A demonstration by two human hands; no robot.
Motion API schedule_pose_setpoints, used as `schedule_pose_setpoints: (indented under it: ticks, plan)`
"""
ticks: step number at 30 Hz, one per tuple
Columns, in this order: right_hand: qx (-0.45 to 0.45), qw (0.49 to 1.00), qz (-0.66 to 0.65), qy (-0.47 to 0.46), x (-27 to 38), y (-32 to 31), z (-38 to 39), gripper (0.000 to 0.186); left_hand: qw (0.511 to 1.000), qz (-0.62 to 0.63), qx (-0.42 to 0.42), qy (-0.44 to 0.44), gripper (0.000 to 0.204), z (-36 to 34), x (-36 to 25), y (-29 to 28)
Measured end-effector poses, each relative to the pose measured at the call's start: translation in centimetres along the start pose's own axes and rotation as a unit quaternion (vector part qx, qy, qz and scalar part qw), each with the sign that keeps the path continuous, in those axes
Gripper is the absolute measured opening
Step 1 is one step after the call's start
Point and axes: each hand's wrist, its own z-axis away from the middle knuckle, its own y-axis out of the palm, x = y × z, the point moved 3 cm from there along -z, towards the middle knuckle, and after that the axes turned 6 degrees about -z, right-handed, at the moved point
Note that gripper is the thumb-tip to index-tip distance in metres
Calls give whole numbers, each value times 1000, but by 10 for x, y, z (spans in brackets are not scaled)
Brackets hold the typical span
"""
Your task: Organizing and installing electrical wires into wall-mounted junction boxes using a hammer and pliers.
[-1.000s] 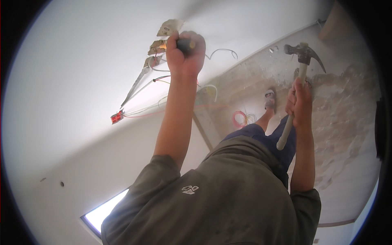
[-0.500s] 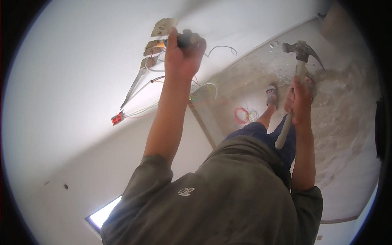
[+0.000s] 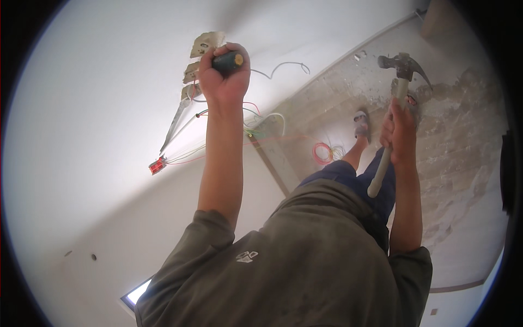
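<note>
My left hand [image 3: 226, 86] is raised at the white wall [image 3: 109, 82], wrapped round a dark, thick handle [image 3: 224, 64] with a yellowish butt end. The tool's working end is hidden, so I cannot tell its kind. Just beside that hand, a column of rough cutouts [image 3: 205, 44] exposes grey-brown masonry. Lower and to the right, my right hand [image 3: 401, 133] grips a claw hammer [image 3: 403, 66] by its pale shaft, head up, away from the wall.
Loose wires [image 3: 259, 109] hang from the wall below the cutouts. Some lead to a red box [image 3: 157, 165]. A coil of red and pale wire [image 3: 322, 153] lies on the dusty floor [image 3: 436, 147] near my feet. A lit screen-like panel [image 3: 136, 294] shows at lower left.
My left hand has shifted a little left and down, and the handle's yellowish end now faces me. The hammer and my right hand have barely moved.
</note>
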Motion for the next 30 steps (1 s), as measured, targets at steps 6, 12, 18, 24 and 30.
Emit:
schedule_pose_setpoints:
  ticks: [6, 12, 18, 24, 30]
  plan:
    - [14, 1000, 16, -19, 5, -6, 2, 28, 998, -43, -41, 7, 10, -22, 12, 24]
    - [-10, 1000, 12, 10, 3, -12, -2, 30, 990, -67, 105, -69, 16, 33, -4, -23]
    - [-34, 999, 10, 5, 4, -14, -4, 28, 994, -81, -69, 36, 9, -31, 14, -6]
    - [-8, 1000, 9, 5, 2, -24, -5, 28, 990, -129, 49, 8, 16, 3, 6, -31]
    - [-65, 996, 64, -11, 4, -22, -7, 35, 937, -79, 276, -201, 8, 96, 16, -38]
